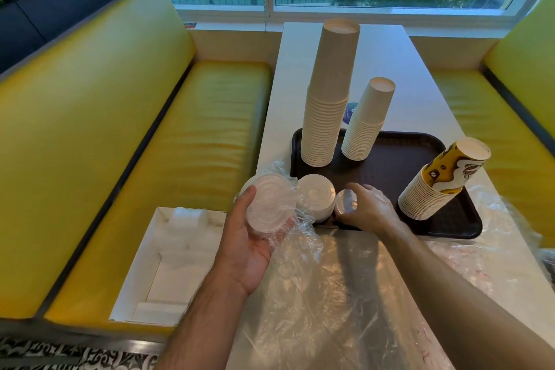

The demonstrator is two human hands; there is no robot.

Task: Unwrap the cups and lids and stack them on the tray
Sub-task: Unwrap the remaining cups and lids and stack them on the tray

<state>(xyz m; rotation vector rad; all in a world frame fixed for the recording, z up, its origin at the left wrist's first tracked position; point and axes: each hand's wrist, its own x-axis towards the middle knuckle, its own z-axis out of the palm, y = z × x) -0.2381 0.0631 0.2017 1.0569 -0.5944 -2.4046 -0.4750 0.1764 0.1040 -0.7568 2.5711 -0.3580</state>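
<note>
Fingers of the left hand [240, 245] curled up around a stack of white lids [270, 206], thumb along its left edge, holding it tilted above the table's near-left edge with loose clear plastic wrap [303, 237] trailing from it. Fingers of the right hand [368, 207] were bent around a small stack of clear lids [346, 202], gripping it at the near-left corner of the dark brown tray [390, 168]. Just between the two hands, a second stack of white lids [316, 195] stood on the tray's near-left edge. Further back on the tray stood a tall stack of plain upturned cups [327, 105] and, to its right, a shorter stack of plain cups [368, 120]; a leaning stack of yellow-patterned cups [441, 180] stood at the tray's right side. Crumpled clear plastic sheeting [345, 294] covered the white table [390, 69] near the person. An open white cardboard box [168, 264] sat on the yellow bench seat [150, 174] to the left.
</note>
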